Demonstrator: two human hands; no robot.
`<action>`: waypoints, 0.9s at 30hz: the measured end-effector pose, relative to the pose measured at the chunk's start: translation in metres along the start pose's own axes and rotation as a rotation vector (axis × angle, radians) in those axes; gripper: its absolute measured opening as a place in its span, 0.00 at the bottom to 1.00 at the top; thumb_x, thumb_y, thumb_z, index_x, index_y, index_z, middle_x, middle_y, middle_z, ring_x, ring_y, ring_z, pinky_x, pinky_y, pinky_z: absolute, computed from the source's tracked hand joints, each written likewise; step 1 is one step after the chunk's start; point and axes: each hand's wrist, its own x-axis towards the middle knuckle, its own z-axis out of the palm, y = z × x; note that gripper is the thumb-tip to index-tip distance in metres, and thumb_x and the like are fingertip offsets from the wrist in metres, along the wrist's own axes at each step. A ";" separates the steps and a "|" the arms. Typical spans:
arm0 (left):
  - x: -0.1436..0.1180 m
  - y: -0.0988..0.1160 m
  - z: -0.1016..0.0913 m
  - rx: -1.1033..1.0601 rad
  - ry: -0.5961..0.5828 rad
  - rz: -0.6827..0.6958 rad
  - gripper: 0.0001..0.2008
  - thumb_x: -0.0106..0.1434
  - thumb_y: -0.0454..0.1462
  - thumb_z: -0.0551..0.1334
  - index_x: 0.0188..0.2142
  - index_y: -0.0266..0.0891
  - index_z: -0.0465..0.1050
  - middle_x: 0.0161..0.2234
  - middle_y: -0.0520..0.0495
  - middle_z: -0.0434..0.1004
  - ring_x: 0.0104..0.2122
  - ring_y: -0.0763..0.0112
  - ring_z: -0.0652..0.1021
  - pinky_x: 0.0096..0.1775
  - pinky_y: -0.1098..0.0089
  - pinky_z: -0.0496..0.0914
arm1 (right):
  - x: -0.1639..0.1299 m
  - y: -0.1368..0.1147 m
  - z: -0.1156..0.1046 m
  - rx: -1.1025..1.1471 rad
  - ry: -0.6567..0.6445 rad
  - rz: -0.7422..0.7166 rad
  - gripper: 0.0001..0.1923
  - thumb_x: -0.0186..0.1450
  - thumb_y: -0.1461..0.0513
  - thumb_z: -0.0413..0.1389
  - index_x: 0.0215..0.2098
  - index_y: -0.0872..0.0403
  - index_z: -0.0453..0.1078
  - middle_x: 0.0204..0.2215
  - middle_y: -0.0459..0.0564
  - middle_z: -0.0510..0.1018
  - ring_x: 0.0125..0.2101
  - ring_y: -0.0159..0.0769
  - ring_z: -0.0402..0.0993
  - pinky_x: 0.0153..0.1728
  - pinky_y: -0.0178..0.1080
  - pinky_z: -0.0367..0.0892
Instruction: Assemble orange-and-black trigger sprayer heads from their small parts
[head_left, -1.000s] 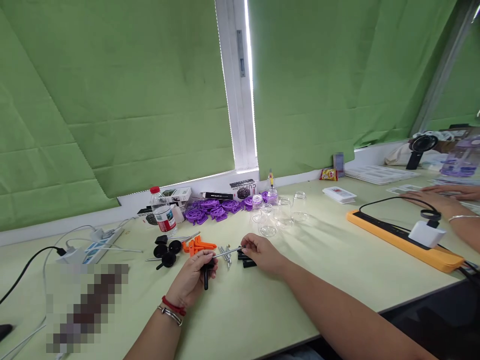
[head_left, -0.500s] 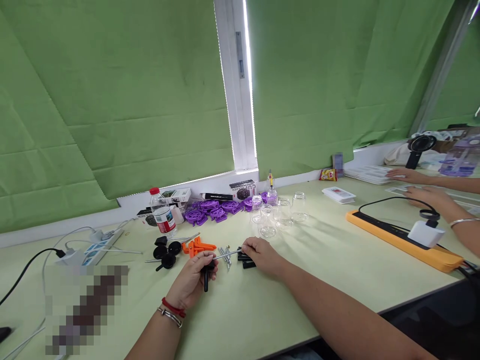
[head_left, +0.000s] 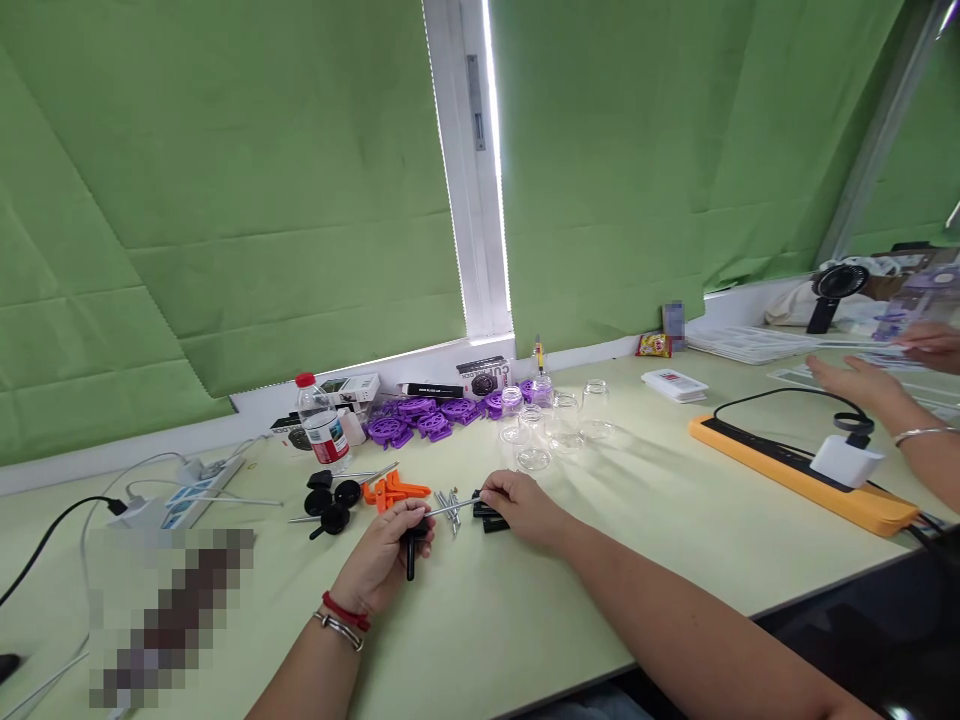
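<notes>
The worktop point(head_left: 645, 495) has its near edge sloping from lower centre up to the right, passing beneath the right forearm; pale surface extends between that forearm and the yellow-orange power strip point(head_left: 795, 475). Glass jars point(head_left: 595, 410) stand on the far side, beyond the right hand point(head_left: 523, 507). Left hand point(head_left: 384, 557): fingers curled closed around a black piece point(head_left: 411, 553), its handle pointing toward the near side. A metal rod point(head_left: 451, 507) extends rightward from this grip, above metal screws point(head_left: 453, 525). Right hand: thumb and fingers pinched on the rod's right end. Fingertips conceal that end, and the right hand partly covers black blocks point(head_left: 495, 523). Another person's hands point(head_left: 862, 388) are cut off at right; a pixelated patch point(head_left: 180, 620) obscures the near left.
</notes>
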 end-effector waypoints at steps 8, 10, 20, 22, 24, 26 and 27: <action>0.000 -0.001 -0.001 0.004 0.007 0.006 0.11 0.53 0.38 0.66 0.34 0.35 0.71 0.28 0.47 0.73 0.26 0.73 0.73 0.26 0.73 0.67 | 0.001 0.004 0.002 0.109 0.000 -0.005 0.07 0.61 0.58 0.53 0.34 0.53 0.67 0.26 0.44 0.70 0.26 0.29 0.63 0.27 0.33 0.60; 0.001 -0.002 -0.002 0.005 0.000 0.008 0.11 0.53 0.38 0.66 0.34 0.35 0.70 0.28 0.47 0.73 0.26 0.73 0.73 0.26 0.73 0.67 | 0.000 0.004 0.003 0.129 -0.004 -0.014 0.06 0.59 0.59 0.54 0.34 0.53 0.67 0.26 0.44 0.70 0.26 0.29 0.63 0.27 0.33 0.59; -0.001 -0.001 0.000 0.009 -0.003 0.004 0.11 0.53 0.38 0.66 0.34 0.36 0.70 0.27 0.48 0.73 0.26 0.73 0.73 0.26 0.73 0.66 | 0.000 0.001 0.000 0.022 -0.011 -0.012 0.08 0.62 0.59 0.49 0.28 0.53 0.67 0.25 0.44 0.70 0.27 0.31 0.63 0.29 0.34 0.59; 0.000 -0.001 0.000 0.010 0.004 0.001 0.11 0.52 0.38 0.66 0.34 0.36 0.70 0.27 0.49 0.73 0.26 0.72 0.73 0.25 0.73 0.66 | 0.000 0.001 0.000 0.017 -0.022 -0.003 0.09 0.62 0.59 0.49 0.28 0.53 0.67 0.25 0.44 0.69 0.27 0.31 0.63 0.29 0.34 0.58; 0.000 -0.002 0.000 0.012 0.006 -0.003 0.11 0.52 0.38 0.66 0.34 0.36 0.70 0.27 0.49 0.73 0.26 0.73 0.73 0.25 0.73 0.66 | 0.000 0.000 0.000 0.014 -0.031 -0.001 0.09 0.62 0.59 0.49 0.27 0.53 0.66 0.24 0.44 0.68 0.27 0.31 0.62 0.29 0.34 0.58; 0.000 -0.002 0.000 0.014 0.001 -0.002 0.12 0.52 0.38 0.66 0.34 0.35 0.70 0.27 0.49 0.73 0.26 0.73 0.73 0.25 0.73 0.66 | -0.001 0.000 0.001 0.018 -0.037 -0.005 0.09 0.63 0.59 0.48 0.26 0.53 0.65 0.24 0.44 0.67 0.27 0.31 0.61 0.29 0.34 0.57; 0.000 -0.002 0.000 0.015 -0.002 -0.001 0.12 0.52 0.38 0.66 0.34 0.35 0.70 0.27 0.49 0.73 0.26 0.73 0.73 0.25 0.74 0.66 | -0.001 0.000 0.001 0.020 -0.041 -0.009 0.09 0.63 0.60 0.48 0.26 0.53 0.65 0.24 0.44 0.67 0.27 0.31 0.61 0.29 0.34 0.57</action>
